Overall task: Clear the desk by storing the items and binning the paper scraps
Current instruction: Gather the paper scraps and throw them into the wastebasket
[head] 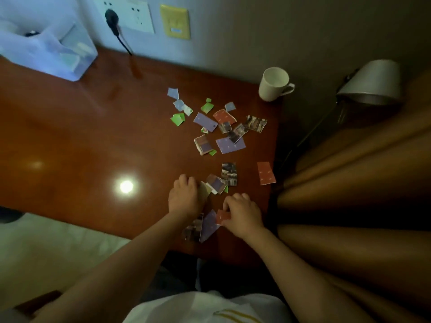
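Note:
Several torn paper scraps, purple, green, red and printed, lie scattered over the right part of the brown desk. My left hand is curled near the front edge and holds a pale scrap against its palm. My right hand pinches a red scrap beside a purple scrap and a printed one. A lone red scrap lies by the desk's right edge.
A white mug stands at the desk's back right corner. A translucent box sits at the back left under a wall socket with a black plug. A lamp shade and brown curtain folds are to the right.

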